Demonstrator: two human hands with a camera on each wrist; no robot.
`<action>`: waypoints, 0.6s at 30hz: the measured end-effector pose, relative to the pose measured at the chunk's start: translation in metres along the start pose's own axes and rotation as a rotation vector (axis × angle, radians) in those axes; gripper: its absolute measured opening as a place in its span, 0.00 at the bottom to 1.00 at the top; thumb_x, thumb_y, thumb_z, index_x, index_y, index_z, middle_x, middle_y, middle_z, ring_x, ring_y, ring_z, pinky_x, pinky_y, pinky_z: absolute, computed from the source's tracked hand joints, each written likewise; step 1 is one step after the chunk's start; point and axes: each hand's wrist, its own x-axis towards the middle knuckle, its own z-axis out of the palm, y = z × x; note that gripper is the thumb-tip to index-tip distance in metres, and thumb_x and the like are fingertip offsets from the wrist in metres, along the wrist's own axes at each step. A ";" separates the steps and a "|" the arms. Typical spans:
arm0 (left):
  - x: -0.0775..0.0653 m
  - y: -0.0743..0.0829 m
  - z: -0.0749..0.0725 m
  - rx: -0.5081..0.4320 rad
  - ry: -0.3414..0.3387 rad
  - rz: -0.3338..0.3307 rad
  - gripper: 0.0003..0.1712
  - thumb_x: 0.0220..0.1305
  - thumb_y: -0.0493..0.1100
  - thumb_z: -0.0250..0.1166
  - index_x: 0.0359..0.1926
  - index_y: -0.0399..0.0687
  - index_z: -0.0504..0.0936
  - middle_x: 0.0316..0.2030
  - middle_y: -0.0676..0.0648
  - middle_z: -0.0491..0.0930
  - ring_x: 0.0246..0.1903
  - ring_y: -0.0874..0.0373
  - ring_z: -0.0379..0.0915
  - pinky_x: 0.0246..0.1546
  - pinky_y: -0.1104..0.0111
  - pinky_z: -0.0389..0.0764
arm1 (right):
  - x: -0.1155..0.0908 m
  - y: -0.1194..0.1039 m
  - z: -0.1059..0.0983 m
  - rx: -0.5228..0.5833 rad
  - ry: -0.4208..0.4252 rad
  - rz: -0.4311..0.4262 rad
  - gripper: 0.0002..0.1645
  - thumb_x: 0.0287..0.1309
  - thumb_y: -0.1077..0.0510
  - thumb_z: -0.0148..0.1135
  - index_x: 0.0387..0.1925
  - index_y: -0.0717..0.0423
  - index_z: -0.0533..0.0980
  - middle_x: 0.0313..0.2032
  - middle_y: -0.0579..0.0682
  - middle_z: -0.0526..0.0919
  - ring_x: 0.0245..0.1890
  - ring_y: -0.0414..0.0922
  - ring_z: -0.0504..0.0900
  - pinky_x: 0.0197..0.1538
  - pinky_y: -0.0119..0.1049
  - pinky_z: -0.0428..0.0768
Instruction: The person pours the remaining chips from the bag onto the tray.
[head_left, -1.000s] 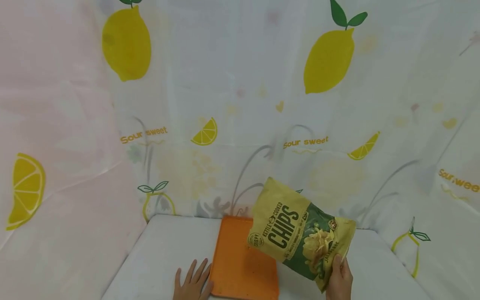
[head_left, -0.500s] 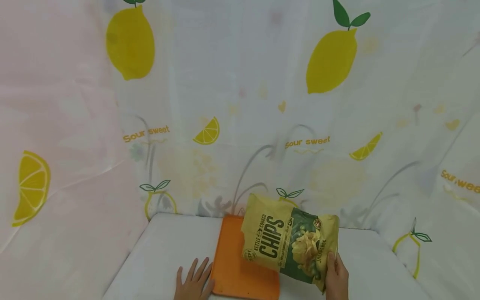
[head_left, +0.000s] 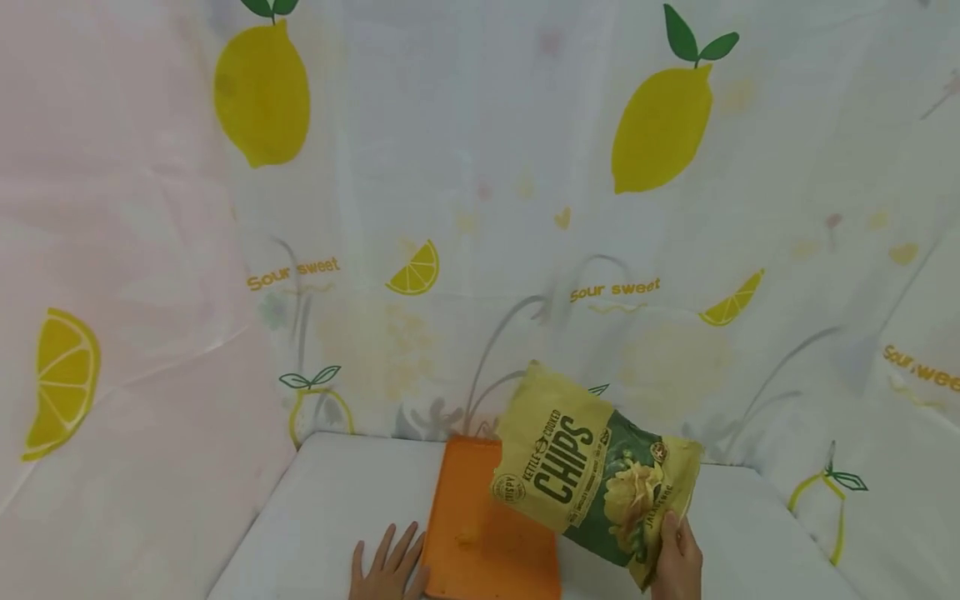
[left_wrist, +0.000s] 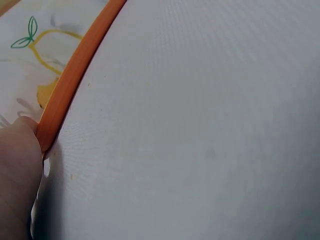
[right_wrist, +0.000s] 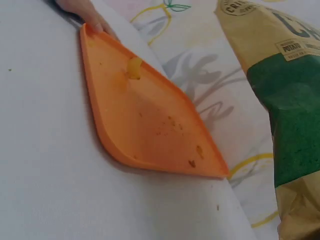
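Observation:
My right hand [head_left: 677, 557] grips a chip bag [head_left: 592, 479], yellow and green with "Kettle Cooked Chips" on it, by its lower right corner. The bag is tilted, its printed top end toward the left, over an orange tray [head_left: 491, 554]. My left hand [head_left: 386, 567] lies on the white table with fingers spread at the tray's left edge, and its thumb touches the rim in the left wrist view. In the right wrist view a yellow chip [right_wrist: 134, 68] shows at the tray, with small brown crumbs [right_wrist: 172, 122] scattered on its surface.
The white table [head_left: 322, 500] carries the tray near its middle. A few crumbs [right_wrist: 218, 207] lie on the table beyond the tray. Behind and at the sides hangs a curtain [head_left: 480, 208] with lemon prints, close to the table's back edge.
The chip bag swung down and left, then back up to a steeper tilt in my right hand. A yellow chip now shows at the tray. My left hand stays by the tray's edge.

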 end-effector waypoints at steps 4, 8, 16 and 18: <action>0.001 0.001 -0.002 -0.007 -0.024 -0.055 0.33 0.58 0.72 0.40 0.64 0.83 0.45 0.63 0.75 0.20 0.67 0.74 0.12 0.64 0.48 0.47 | 0.000 0.001 0.001 -0.050 0.019 -0.016 0.42 0.60 0.32 0.29 0.67 0.55 0.54 0.40 0.34 0.72 0.28 0.18 0.70 0.33 0.21 0.76; -0.004 0.000 -0.003 0.028 -0.028 -0.022 0.43 0.50 0.78 0.41 0.65 0.82 0.35 0.63 0.72 0.15 0.66 0.72 0.07 0.62 0.50 0.47 | 0.000 -0.002 -0.001 0.035 0.003 -0.016 0.42 0.60 0.32 0.29 0.68 0.51 0.50 0.35 0.23 0.70 0.31 0.18 0.71 0.34 0.19 0.76; 0.007 -0.007 -0.010 0.086 -0.013 0.098 0.51 0.44 0.85 0.30 0.68 0.73 0.46 0.70 0.63 0.46 0.70 0.58 0.34 0.63 0.45 0.48 | 0.003 -0.002 0.000 -0.066 -0.015 -0.039 0.43 0.60 0.31 0.28 0.69 0.51 0.50 0.48 0.42 0.73 0.30 0.16 0.68 0.34 0.18 0.74; 0.003 -0.007 -0.009 0.117 -0.051 0.099 0.51 0.43 0.85 0.26 0.68 0.75 0.35 0.71 0.62 0.34 0.71 0.58 0.24 0.63 0.44 0.48 | 0.001 -0.001 0.000 -0.034 -0.006 -0.038 0.42 0.61 0.33 0.29 0.69 0.54 0.50 0.42 0.35 0.76 0.30 0.17 0.69 0.33 0.19 0.74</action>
